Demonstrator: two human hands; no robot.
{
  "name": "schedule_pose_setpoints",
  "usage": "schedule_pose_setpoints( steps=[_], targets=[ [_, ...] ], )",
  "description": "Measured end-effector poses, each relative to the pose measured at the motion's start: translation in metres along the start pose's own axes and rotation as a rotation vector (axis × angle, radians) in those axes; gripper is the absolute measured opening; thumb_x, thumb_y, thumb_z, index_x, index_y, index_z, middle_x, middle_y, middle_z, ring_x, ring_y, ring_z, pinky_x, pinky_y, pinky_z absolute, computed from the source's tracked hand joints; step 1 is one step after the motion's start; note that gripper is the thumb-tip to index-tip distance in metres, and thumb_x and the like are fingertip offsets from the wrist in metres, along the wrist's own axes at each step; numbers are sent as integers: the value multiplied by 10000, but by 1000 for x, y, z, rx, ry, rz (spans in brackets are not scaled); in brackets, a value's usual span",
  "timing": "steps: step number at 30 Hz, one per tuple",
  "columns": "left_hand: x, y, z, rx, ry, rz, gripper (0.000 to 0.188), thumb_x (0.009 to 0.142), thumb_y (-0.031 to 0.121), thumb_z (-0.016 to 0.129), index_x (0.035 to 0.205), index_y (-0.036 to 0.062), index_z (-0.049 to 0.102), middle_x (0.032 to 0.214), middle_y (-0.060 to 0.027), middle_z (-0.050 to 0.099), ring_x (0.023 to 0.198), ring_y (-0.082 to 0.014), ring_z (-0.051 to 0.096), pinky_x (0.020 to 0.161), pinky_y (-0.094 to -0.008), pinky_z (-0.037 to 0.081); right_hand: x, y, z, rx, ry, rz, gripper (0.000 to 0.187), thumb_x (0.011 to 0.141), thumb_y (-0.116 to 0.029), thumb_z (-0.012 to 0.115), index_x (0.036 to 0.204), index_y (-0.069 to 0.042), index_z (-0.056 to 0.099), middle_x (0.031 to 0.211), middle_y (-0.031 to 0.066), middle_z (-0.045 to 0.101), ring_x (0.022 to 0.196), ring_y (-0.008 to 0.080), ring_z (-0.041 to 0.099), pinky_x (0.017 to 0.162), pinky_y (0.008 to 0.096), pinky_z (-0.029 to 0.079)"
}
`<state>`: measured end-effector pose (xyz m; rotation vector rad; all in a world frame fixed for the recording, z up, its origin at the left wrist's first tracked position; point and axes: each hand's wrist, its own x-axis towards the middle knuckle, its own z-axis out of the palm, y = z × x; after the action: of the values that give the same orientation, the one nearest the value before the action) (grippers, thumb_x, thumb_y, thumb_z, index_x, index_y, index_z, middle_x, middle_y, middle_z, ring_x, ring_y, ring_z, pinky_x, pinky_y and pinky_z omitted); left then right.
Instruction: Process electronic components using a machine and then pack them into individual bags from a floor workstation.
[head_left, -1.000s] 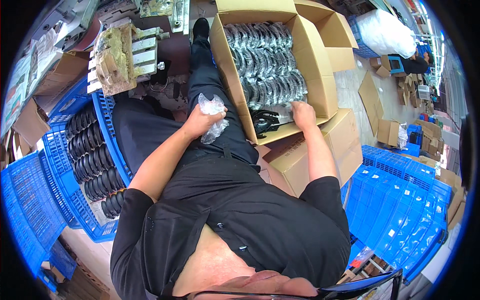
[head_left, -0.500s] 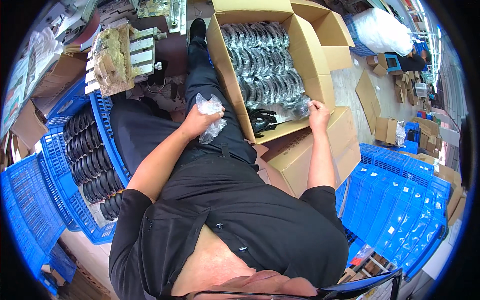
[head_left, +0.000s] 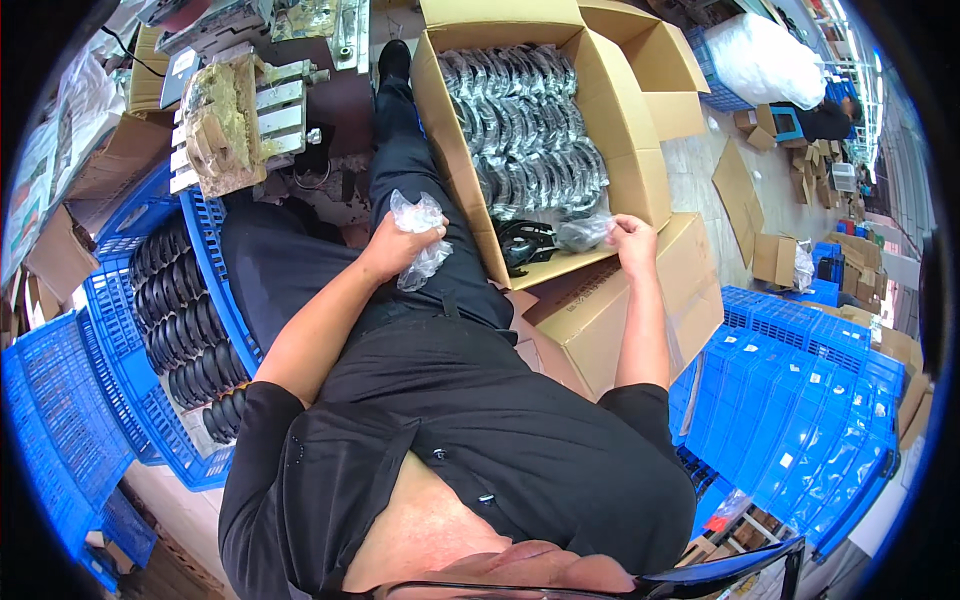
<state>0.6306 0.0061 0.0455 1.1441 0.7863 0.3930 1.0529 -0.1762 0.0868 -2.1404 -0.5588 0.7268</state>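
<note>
My left hand is closed around a crumpled bunch of clear plastic bags above my thigh. At the near right corner of an open cardboard box, the fingers of my right hand pinch the end of a clear plastic bag. Whether anything is inside that bag I cannot tell. Rows of curved black parts in clear bags fill most of the box. Beside the pinched bag, in the box's near left corner, lie black parts without visible wrapping.
On my left, a blue crate holds rows of bare curved black parts. A worn fixture stands ahead of it. Another cardboard box sits under my right forearm, with stacked blue crates farther right.
My right hand has shifted slightly left and nearer to me. The bag in its fingers now looks fuller and more spread out. My left hand has hardly moved.
</note>
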Motion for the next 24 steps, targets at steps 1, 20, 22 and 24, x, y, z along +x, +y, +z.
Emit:
schedule_pose_setpoints(
  steps=[1,20,22,24],
  targets=[
    [-1,0,0,-4,4,3,238,944,102,734,1156,-6,732,1068,-53,741,991,-155,686,881,-323,540,-3,-6,2,125,-7,18,134,968,-3,722,1090,53,729,969,76,739,809,133,683,745,285,589],
    [33,32,67,260,-282,249,375,905,116,792,1238,4,660,1027,-68,731,953,-147,658,890,-351,551,-114,-100,162,597,-427,-54,181,956,2,737,1128,59,731,1014,82,760,879,125,702,786,286,587],
    [33,17,63,250,-262,273,164,958,133,708,1065,11,690,1021,-116,720,976,-197,677,894,-393,534,-105,-101,154,554,-513,-120,195,963,-31,744,1141,47,731,1018,71,758,878,122,697,781,281,585],
    [33,-2,53,410,-225,438,166,993,148,676,1077,6,688,986,-76,725,934,-164,667,848,-379,541,-88,-101,133,383,-513,-173,248,967,-107,765,1172,28,730,1005,58,755,866,115,692,773,280,582]
  ],
)
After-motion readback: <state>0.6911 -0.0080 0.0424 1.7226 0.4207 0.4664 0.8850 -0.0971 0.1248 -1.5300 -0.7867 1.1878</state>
